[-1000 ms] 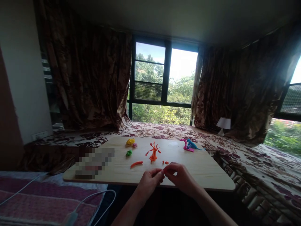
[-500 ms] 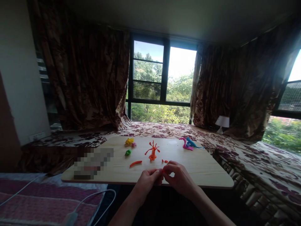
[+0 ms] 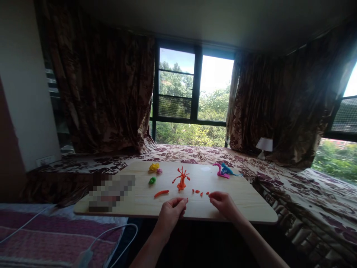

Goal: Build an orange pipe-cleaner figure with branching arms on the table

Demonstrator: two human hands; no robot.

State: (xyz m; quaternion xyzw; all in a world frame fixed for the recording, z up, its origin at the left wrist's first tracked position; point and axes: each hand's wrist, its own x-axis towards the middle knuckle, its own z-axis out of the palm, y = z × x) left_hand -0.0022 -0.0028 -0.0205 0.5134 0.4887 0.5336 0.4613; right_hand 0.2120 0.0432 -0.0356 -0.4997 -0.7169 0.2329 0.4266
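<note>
My left hand point(image 3: 172, 209) is closed in a pinch above the table's front edge, with a speck of orange modelling clay point(image 3: 187, 200) showing at the fingertips. To its right, my right hand point(image 3: 224, 204) reaches low over the tabletop, thumb and fingers closed at a small orange clay piece point(image 3: 208, 193). Left of that piece lie several other small orange clay bits point(image 3: 197, 191). Beyond them stands an orange clay tree point(image 3: 182, 181) with thin bare branches. A curved orange clay roll point(image 3: 161, 193) rests on the left.
On the pale wooden table point(image 3: 242, 203) are yellow clay point(image 3: 154, 167), pink clay point(image 3: 159, 171) and green clay point(image 3: 152, 180). Magenta point(image 3: 223, 175) and blue clay figures point(image 3: 227, 169) stand at the back right. A blurred-out item point(image 3: 111, 193) occupies the left side. A small lamp point(image 3: 264, 145) stands behind.
My hands, together before, have come apart; the right moved right and down to the tabletop. Two more small orange clay pieces now show to the right of the earlier bits.
</note>
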